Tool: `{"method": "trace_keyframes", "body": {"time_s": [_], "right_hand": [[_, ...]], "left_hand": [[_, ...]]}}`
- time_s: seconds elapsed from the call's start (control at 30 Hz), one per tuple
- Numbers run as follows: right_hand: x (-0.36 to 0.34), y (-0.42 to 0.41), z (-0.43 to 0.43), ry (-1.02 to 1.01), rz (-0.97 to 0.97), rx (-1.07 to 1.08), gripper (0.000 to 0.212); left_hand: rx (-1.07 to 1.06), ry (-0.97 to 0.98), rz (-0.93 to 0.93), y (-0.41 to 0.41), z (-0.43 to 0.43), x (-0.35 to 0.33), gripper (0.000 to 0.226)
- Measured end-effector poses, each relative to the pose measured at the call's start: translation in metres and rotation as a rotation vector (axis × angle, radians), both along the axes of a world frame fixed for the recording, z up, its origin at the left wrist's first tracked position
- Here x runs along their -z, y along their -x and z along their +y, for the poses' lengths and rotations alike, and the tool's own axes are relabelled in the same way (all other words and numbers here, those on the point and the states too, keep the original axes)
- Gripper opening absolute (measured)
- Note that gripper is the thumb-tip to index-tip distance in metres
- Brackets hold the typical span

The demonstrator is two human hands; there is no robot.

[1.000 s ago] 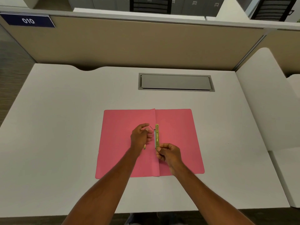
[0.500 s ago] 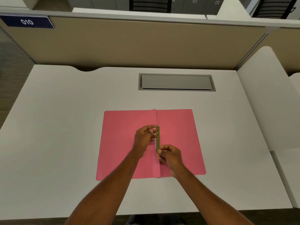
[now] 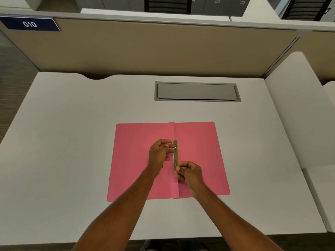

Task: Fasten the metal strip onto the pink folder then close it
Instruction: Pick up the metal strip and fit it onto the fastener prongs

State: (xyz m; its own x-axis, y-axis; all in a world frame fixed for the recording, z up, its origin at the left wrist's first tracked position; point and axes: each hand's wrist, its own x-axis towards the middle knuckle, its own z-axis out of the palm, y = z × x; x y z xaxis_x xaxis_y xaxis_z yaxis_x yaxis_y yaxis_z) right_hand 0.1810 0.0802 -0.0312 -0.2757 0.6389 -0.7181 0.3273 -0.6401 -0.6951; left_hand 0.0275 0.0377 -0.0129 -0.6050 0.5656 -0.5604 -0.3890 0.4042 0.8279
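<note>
Both hands' fingers pinch the metal strip [image 3: 175, 154] along the pink folder [image 3: 197, 151] fold: left hand [image 3: 160, 153] far end, right hand [image 3: 188, 172] near.

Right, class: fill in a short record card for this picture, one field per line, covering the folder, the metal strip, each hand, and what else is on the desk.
folder: pink folder, open flat on the white desk
strip: metal strip lying along the centre fold
left hand: left hand at the strip's far end, fingers pinching something thin there
right hand: right hand gripping the strip's near end
desk fitting: grey cable hatch, lid shut, beyond the folder
label: blue sign reading 010 on the partition
</note>
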Motion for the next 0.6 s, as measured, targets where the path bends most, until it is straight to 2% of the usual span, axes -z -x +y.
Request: {"method": "trace_keyframes", "body": {"time_s": [0.6], "right_hand": [[-0.0085, 0.0007, -0.0026, -0.011, -0.004, -0.002, 0.012]], "left_hand": [[0.043, -0.033, -0.046, -0.0071, -0.0037, 0.0028, 0.029]]}}
